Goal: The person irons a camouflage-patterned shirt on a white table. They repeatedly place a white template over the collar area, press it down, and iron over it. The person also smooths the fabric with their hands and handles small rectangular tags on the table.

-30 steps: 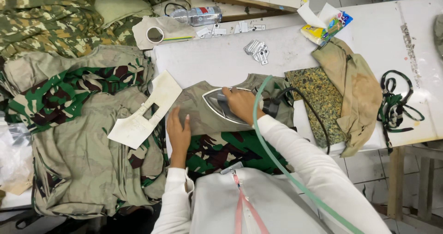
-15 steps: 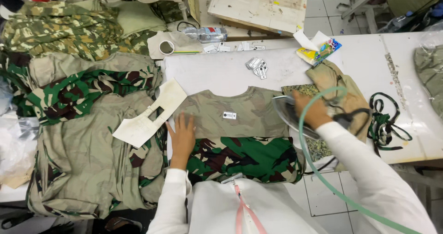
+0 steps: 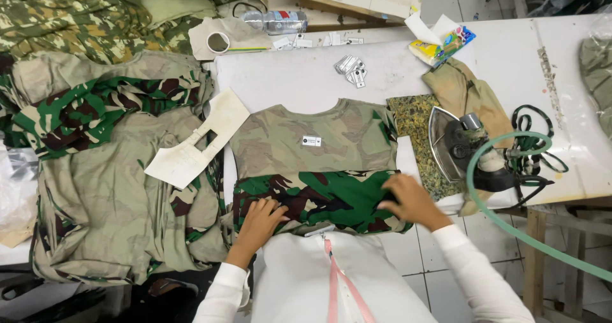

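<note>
A camouflage shirt (image 3: 312,138) lies flat on the white table (image 3: 299,74), inside out, its tan upper part showing a small white label (image 3: 311,141). Its green and brown lower part (image 3: 319,199) hangs toward me. My left hand (image 3: 261,218) rests on the lower left of that green part, fingers spread. My right hand (image 3: 408,199) presses on the lower right edge of it. A steam iron (image 3: 456,144) stands on its side at the right, on a speckled pad (image 3: 417,132), apart from both hands.
A pile of camouflage garments (image 3: 95,138) covers the left side, with a white cardboard template (image 3: 197,141) on it. Small labels (image 3: 352,71), a tape roll (image 3: 218,42), a water bottle (image 3: 274,21) and a tan cloth (image 3: 465,93) lie at the back. A green hose (image 3: 510,227) loops from the iron.
My right hand has set the iron down on the pad at the right and come back to the shirt's lower edge. My left hand slid down to the green part.
</note>
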